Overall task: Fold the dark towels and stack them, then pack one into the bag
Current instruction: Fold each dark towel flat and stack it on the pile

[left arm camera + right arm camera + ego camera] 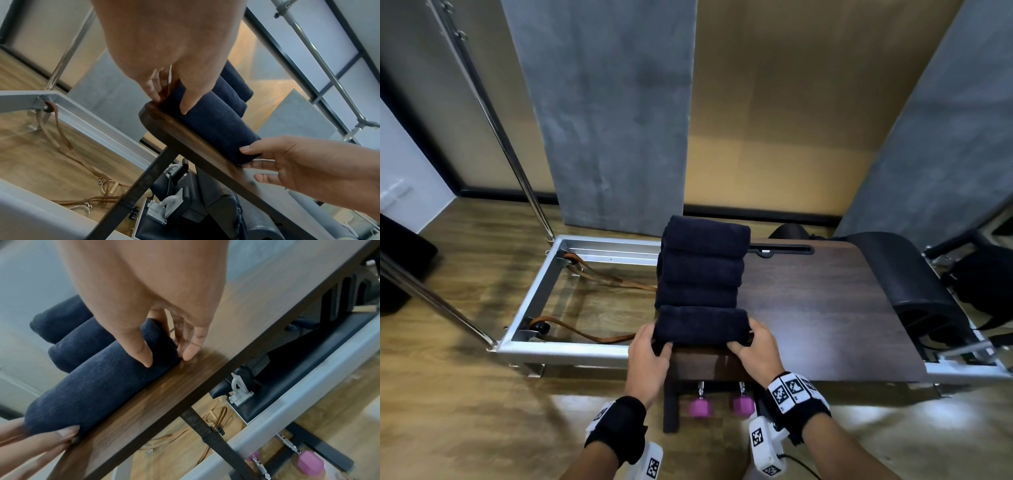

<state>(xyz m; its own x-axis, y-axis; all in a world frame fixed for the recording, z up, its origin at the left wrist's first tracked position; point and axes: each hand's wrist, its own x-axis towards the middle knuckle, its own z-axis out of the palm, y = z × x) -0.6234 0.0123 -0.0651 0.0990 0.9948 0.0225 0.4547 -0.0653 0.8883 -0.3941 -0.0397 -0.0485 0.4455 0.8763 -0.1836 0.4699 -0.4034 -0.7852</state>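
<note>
— Gripping the nearest folded dark towel [702, 324] at both ends, are you?

— Yes: your left hand [648, 353] curls round its left end, thumb on top and fingers tucked underneath, and your right hand [755, 346] does the same at the right end. It lies at the tabletop's [825, 308] near left corner, parallel to the near edge and just short of it.

— And beyond it?

— Three more folded dark towels [702, 263] lie in a row, side by side and touching, running along the left edge toward the far left corner.

— Any container in view?

— A black bag [983, 284] sits past the tabletop's right edge, behind a black padded barrel [907, 270]. You cannot tell what is in it.

— Below your wrists?

— Two pink weights [719, 406] hang under the near edge. To the left, a metal frame [571, 349] on the floor holds brown leather straps [585, 332].
</note>
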